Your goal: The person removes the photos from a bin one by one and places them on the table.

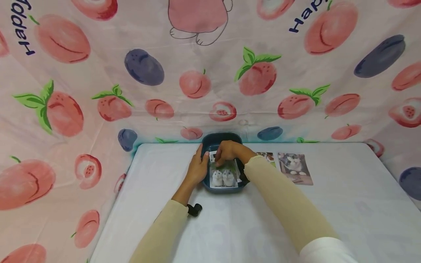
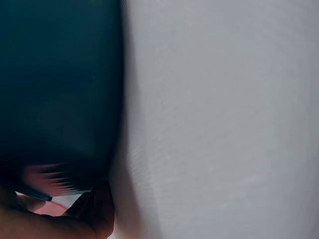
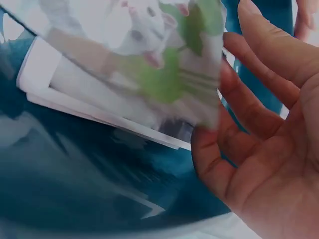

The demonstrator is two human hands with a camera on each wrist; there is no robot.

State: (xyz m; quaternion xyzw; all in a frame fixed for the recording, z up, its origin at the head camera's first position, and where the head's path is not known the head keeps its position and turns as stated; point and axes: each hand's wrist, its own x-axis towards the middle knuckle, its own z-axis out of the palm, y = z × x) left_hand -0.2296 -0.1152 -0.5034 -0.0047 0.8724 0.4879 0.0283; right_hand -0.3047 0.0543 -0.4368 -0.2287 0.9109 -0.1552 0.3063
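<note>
A dark teal plastic basket (image 1: 223, 190) sits on the white table with several photo cards inside. On top is a card with two white hamsters (image 1: 227, 178); in the right wrist view this hamster card (image 3: 164, 64) is tilted over white-bordered cards (image 3: 75, 102). My left hand (image 1: 196, 166) holds the basket's left side, thumb at the rim; its curled fingers (image 2: 102, 209) show by the wall in the left wrist view. Inside the basket, my right hand (image 1: 228, 151) has loosely bent fingers (image 3: 207, 154) at the hamster card's edge, with the thumb apart from it.
To the basket's right lie a cat photo card (image 1: 294, 166) and another photo card (image 1: 269, 157), partly hidden by the right sleeve. A fruit-print cloth (image 1: 210, 65) hangs behind the white table (image 1: 223, 226). A black wrist device (image 1: 194, 210) is at the left cuff.
</note>
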